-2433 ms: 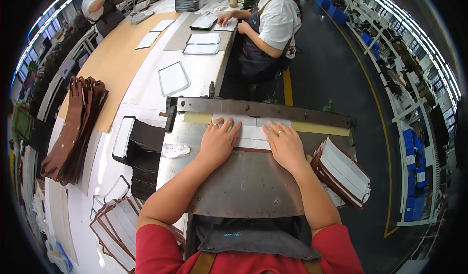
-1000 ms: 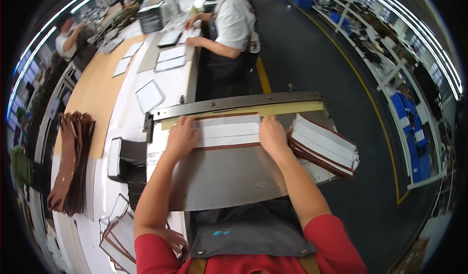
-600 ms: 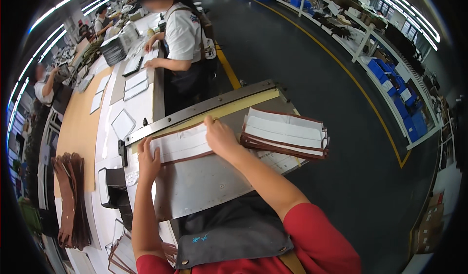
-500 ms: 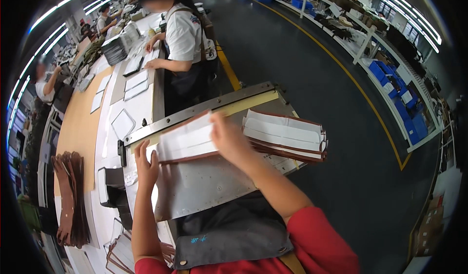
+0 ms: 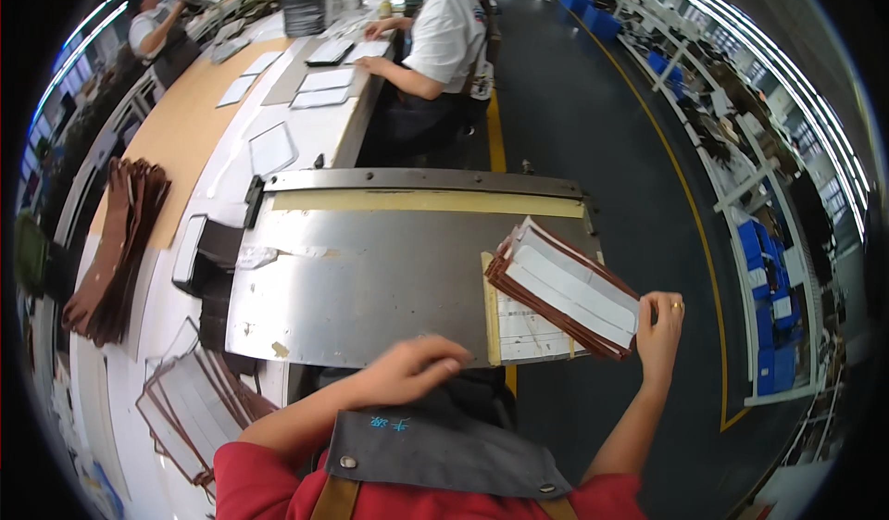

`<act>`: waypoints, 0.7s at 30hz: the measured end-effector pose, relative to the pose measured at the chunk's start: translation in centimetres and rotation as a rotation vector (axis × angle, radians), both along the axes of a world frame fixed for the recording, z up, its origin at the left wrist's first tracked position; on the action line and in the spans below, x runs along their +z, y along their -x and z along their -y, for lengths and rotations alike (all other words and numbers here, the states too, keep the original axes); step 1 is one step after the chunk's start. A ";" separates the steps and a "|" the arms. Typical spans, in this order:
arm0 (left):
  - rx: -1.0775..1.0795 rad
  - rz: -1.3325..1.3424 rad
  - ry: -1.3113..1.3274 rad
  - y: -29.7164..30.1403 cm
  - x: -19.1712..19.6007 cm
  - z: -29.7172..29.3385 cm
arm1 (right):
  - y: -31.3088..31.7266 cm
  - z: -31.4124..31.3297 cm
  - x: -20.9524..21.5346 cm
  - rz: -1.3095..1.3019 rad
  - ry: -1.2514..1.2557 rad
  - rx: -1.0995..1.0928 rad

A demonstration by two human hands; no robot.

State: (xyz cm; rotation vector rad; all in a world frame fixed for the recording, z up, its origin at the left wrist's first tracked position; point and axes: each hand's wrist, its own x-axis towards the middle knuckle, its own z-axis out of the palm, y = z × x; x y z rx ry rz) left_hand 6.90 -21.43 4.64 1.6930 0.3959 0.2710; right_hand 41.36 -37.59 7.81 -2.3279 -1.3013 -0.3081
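A stack of white panels with brown edges (image 5: 574, 284) lies slantwise on the right part of a metal plate (image 5: 370, 279). The panels look like leather or fabric pieces with a pale lining. At the stack's right end, my right hand (image 5: 658, 330) pinches its corner between thumb and fingers. My left hand (image 5: 412, 370) is over the plate's front edge, slightly blurred, with its fingers stretched toward the right and nothing seen in them. Under the stack, a white marked sheet (image 5: 528, 330) with a yellowish strip shows on the plate.
A metal bar (image 5: 426, 181) runs along the plate's far edge. To the left lie a bundle of brown strips (image 5: 120, 251), more brown-edged panels (image 5: 199, 404) and a dark stack (image 5: 218, 251). A co-worker (image 5: 444, 48) stands beyond at the white table. Shelves with blue bins (image 5: 764, 279) line the right.
The view has turned. The single panel under my hands has left the plate's middle. My right hand has moved to the stack's right end, and my left hand to the plate's front edge.
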 end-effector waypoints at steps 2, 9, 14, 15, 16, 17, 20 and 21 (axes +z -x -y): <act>-0.229 -0.042 0.071 -1.1 -0.6 1.8 | -0.2 -3.5 1.0 -0.053 -0.037 0.239; -0.153 -0.074 0.322 -5.3 -8.1 6.9 | -0.3 -10.3 -2.6 -0.217 0.456 0.549; 0.116 0.126 0.817 -4.2 -5.3 7.8 | 10.8 -9.4 -1.2 -0.315 0.501 0.683; 0.177 0.220 0.808 -2.8 -3.5 8.2 | 13.0 -9.5 -0.9 -0.308 0.505 0.721; 0.260 0.299 0.865 -1.9 -3.4 8.5 | 15.1 -9.9 -0.9 -0.304 0.503 0.770; 0.394 0.425 0.849 -0.6 -3.1 9.2 | 17.0 -10.5 -1.1 -0.344 0.498 0.875; 0.744 0.431 0.662 5.3 -0.4 10.3 | 23.6 -12.7 -1.2 -0.449 0.459 1.127; 0.904 0.414 0.602 6.8 -0.7 10.7 | 26.4 -13.3 -1.4 -0.450 0.444 1.197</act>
